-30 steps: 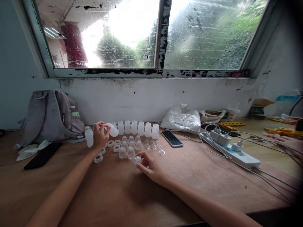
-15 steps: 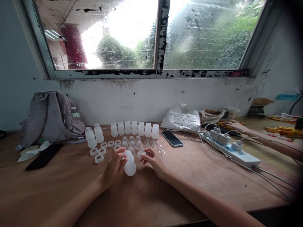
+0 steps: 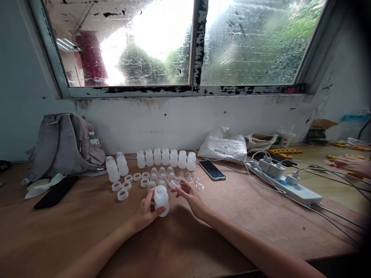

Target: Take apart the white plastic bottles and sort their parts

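Note:
My left hand (image 3: pixel 149 212) is wrapped round a frosted white baby bottle (image 3: pixel 161 200), which stands upright with its open mouth up. Just to its right, my right hand (image 3: pixel 188 195) pinches a clear ring-shaped bottle collar (image 3: pixel 174 183) between thumb and fingers, apart from the bottle. Beyond the hands are several clear dome caps (image 3: pixel 162 171), with white screw rings (image 3: pixel 122 194) to their left and small clear ringed pieces (image 3: pixel 199 186) to their right. Behind them stands a row of open bottles (image 3: pixel 165 156). Two bottles with domed tops (image 3: pixel 112 170) are at the left.
A grey backpack (image 3: pixel 68 143) and a black phone (image 3: pixel 56 192) are on the left. Another phone (image 3: pixel 212 170), a silver bag (image 3: pixel 223 146) and a power strip (image 3: pixel 292 190) with cables lie to the right. Another person's hand (image 3: pixel 355 165) is at the far right.
My left hand has shifted from the bottle's neck to round its body, and the bottle now stands more upright. My right hand has raised the collar slightly. The other person's hand moved right.

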`<act>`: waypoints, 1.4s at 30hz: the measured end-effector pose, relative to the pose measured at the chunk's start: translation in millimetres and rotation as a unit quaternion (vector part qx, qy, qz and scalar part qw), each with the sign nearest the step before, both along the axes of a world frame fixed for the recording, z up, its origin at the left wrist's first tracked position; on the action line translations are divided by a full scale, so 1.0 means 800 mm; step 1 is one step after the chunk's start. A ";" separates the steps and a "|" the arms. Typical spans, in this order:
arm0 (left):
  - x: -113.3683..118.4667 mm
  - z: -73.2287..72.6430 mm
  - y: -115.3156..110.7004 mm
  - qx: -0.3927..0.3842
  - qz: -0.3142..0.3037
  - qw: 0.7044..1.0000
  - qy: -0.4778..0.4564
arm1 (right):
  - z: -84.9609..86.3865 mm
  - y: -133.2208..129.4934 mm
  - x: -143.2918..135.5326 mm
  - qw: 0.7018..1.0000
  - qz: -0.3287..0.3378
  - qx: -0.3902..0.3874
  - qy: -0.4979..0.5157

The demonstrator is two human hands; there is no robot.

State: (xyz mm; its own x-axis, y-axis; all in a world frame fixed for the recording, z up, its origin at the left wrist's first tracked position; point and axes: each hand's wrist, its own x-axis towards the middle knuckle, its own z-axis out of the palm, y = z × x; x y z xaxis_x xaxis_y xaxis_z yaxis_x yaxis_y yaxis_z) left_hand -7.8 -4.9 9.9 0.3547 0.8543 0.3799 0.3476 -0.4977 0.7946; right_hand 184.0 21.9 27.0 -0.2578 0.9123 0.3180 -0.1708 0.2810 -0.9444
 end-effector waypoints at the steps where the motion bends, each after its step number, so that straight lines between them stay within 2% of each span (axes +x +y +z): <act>1: 0.000 0.001 0.000 -0.018 -0.004 1.000 -0.003 | 0.002 0.000 0.000 1.000 0.006 0.007 -0.002; 9: 0.000 0.029 -0.014 0.025 0.057 0.997 0.043 | 0.003 -0.004 0.002 1.000 0.012 -0.005 0.000; 16: -0.001 0.018 -0.007 0.050 0.072 0.995 0.046 | 0.007 -0.007 0.000 0.999 0.050 -0.001 0.006; 26: -0.002 0.021 -0.009 0.001 0.092 0.996 0.011 | 0.004 -0.007 0.000 0.996 0.084 0.001 -0.009; 33: -0.002 0.031 -0.012 -0.049 0.075 0.996 -0.003 | 0.001 -0.006 0.002 0.996 0.086 -0.013 -0.012; 38: -0.003 0.025 -0.006 -0.099 0.048 0.993 -0.052 | 0.006 -0.006 0.005 0.995 0.093 -0.004 -0.019; 42: -0.004 0.020 0.000 -0.105 0.044 0.991 -0.074 | 0.009 -0.005 0.007 0.998 0.054 0.009 -0.036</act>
State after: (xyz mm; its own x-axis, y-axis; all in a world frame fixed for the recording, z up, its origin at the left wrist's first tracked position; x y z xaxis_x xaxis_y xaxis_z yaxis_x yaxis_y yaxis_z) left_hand -11.2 -5.2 25.6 0.2279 0.9456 0.2323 0.2538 -0.2881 0.9234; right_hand 189.9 18.3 34.6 -0.3765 0.8727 0.3107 -0.1321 0.2814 -0.9505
